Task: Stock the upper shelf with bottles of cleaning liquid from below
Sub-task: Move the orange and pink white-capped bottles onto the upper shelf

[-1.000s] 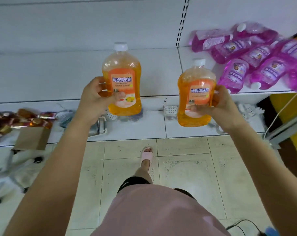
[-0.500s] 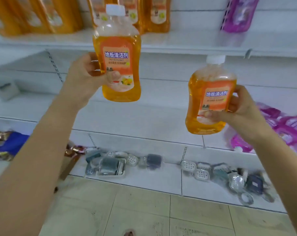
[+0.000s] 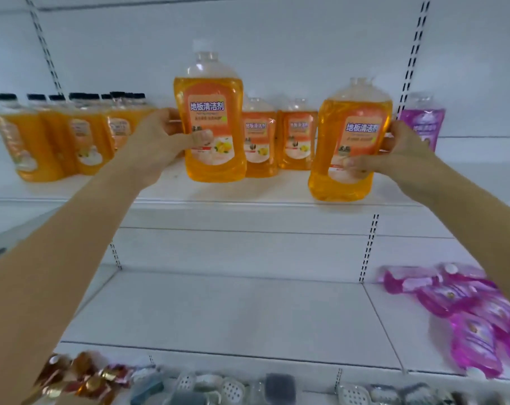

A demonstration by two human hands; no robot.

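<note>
Head view: left hand (image 3: pixel 160 138) grips left bottle (image 3: pixel 214 92), right hand (image 3: pixel 401 153) right bottle (image 3: pixel 354 112).

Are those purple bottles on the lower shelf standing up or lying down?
Lying down: the purple bottles lie on their sides in a heap on the lower shelf, overlapping one another.

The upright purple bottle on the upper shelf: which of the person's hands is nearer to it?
Right. The right hand, gripping the right orange bottle, is just left of the purple bottle; the left hand, gripping the left orange bottle, is much farther left.
</note>
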